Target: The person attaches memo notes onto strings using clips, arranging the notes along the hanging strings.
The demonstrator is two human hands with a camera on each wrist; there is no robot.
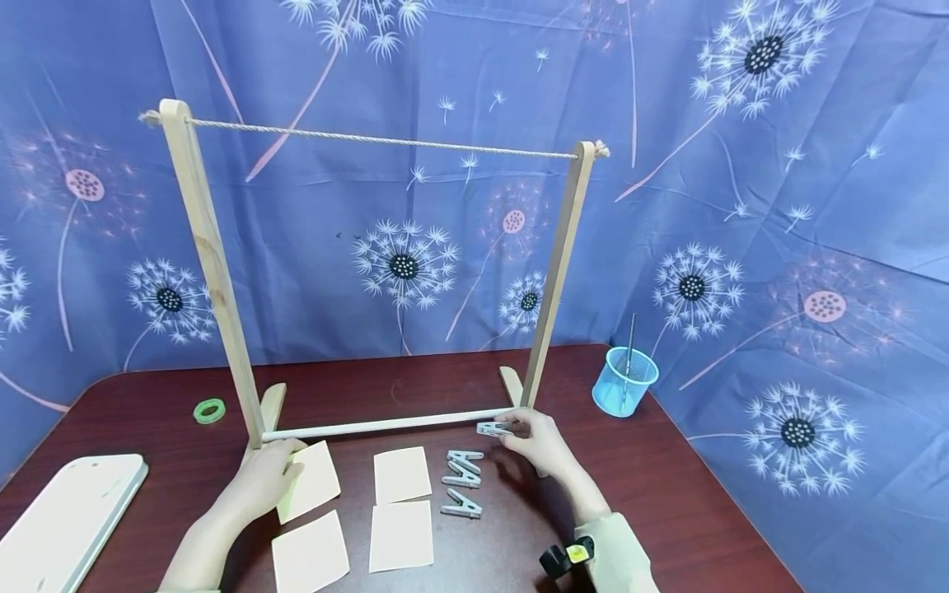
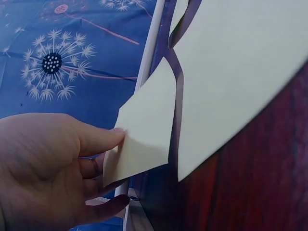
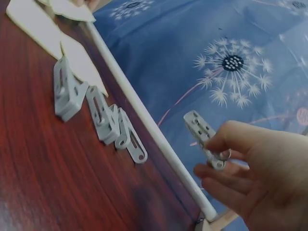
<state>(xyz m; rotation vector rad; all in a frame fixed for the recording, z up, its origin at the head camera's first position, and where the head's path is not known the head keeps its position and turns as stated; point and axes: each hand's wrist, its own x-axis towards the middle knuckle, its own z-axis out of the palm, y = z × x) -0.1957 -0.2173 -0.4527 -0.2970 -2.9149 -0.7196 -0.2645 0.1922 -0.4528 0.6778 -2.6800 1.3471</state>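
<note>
My left hand [image 1: 263, 479] pinches a pale yellow paper square [image 2: 147, 125] by its edge, thumb on top, near the foot of the left post. Above the table my right hand [image 1: 539, 441] holds a grey clothespin [image 3: 204, 139] between thumb and fingers, close to the right post. Several more grey clothespins [image 1: 463, 503] lie in a short column between the hands. Further paper squares [image 1: 401, 535] lie flat on the table, one of them [image 1: 310, 550] just below the left hand.
A wooden frame with two posts [image 1: 215, 263] carries a rope [image 1: 385, 142] across its top and a white bar [image 1: 393, 425] low down. A green tape roll [image 1: 209, 411] and a white case [image 1: 70, 519] are at left. At right stands a blue mesh cup [image 1: 624, 383] with a thin rod.
</note>
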